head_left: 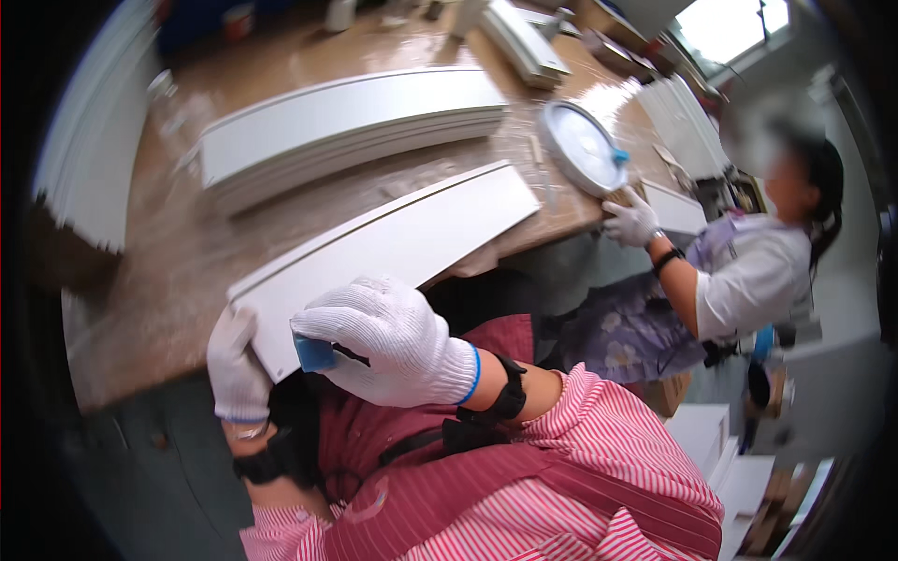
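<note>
Your right hand (388, 341), gloved in white, is clenched around a small blue block (314, 354), pressing it against the near end of a long white board (393, 248). Your left hand (236, 365) grips that same end from below. The board lies slanted across the brown table (178, 252), its near end overhanging the edge.

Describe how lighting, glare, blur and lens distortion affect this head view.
Head view: the window blows out white; glare shines on the wet brown table; fisheye bends the white board and its stack; corners vignette black; the co-worker is blurred.
</note>
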`<state>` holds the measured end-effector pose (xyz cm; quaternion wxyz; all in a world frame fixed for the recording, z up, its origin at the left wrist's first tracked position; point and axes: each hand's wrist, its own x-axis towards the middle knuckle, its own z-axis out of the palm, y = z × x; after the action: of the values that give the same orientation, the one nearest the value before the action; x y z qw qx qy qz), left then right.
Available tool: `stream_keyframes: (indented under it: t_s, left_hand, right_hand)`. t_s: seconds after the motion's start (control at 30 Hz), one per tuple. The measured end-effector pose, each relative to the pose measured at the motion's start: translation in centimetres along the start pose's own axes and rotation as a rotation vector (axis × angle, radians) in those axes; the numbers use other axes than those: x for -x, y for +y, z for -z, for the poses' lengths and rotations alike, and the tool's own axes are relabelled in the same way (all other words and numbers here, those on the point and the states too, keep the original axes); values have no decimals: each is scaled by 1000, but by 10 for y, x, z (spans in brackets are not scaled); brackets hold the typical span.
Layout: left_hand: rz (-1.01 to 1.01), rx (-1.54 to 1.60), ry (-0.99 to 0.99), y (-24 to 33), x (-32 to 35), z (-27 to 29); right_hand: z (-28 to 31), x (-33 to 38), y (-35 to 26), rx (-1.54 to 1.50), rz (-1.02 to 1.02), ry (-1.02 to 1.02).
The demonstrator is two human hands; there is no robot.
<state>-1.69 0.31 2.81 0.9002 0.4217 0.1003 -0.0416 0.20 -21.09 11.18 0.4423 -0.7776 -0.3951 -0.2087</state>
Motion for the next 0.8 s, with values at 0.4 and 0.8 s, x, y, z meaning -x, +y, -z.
stream_keyframes:
  t_s: [0.4, 0.8]
  left_hand:
    - [45, -167, 238, -14, -8, 21]
    - [58, -266, 386, -20, -9, 43]
  right_hand:
    - [151, 81, 160, 252, -589, 448]
    - [312, 108, 323, 981, -958, 263]
